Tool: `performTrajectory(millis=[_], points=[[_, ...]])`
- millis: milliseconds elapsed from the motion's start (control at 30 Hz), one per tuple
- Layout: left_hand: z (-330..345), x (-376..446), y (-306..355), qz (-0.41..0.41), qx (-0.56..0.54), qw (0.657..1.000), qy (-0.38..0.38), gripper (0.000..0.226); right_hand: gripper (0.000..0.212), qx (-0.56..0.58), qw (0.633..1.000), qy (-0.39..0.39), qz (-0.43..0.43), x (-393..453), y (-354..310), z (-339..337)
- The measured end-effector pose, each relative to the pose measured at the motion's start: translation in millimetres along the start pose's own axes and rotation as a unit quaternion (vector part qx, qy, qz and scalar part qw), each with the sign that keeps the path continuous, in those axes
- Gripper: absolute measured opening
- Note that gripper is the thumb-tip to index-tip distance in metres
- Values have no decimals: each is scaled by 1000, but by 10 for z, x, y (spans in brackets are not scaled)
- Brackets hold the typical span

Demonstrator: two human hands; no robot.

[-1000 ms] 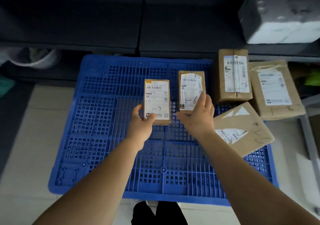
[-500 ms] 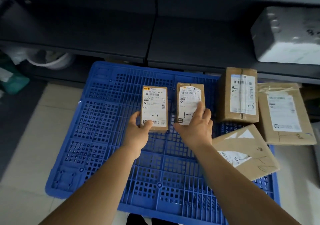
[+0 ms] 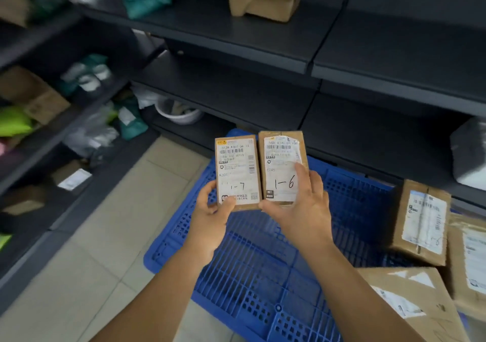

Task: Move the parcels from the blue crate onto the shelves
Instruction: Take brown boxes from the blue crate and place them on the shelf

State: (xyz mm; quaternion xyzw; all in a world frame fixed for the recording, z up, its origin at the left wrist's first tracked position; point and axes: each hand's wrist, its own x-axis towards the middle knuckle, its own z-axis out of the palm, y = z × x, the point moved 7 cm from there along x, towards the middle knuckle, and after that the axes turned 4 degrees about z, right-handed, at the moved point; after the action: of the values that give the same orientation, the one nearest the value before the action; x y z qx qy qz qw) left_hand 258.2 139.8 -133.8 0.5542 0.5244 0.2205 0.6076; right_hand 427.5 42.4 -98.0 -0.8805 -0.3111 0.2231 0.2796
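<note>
The left hand [image 3: 210, 219] pinches the lower edge of the parcel marked 1-7 [image 3: 237, 173]; the right hand [image 3: 299, 210] grips the parcel marked 1-6 [image 3: 282, 167], thumb under, fingers across the label. Both are raised side by side, labels facing up, probably so the handwritten codes can be read against shelf positions. Directly beneath lies the blue crate [image 3: 263, 276]; three more parcels [image 3: 420, 223] remain at its right. Beyond and left of the grip stand dark shelves [image 3: 236, 52], partly stocked, over a tiled floor [image 3: 92, 263].
</note>
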Motion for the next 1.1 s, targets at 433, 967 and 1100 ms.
performTrajectory(millis=[433, 967, 1100], points=[[-2553, -976, 605, 112, -65, 977, 169, 46, 88, 26, 978, -10, -205, -1170, -2366, 551], [-5780, -2739, 456, 158, -89, 924, 335, 46, 86, 29, 924, -79, -374, -3430, -4895, 1918], [-6331, -2967, 439, 155, -98, 911, 369, 48, 85, 25, 908, -94, -406, -3737, -5413, 2203]])
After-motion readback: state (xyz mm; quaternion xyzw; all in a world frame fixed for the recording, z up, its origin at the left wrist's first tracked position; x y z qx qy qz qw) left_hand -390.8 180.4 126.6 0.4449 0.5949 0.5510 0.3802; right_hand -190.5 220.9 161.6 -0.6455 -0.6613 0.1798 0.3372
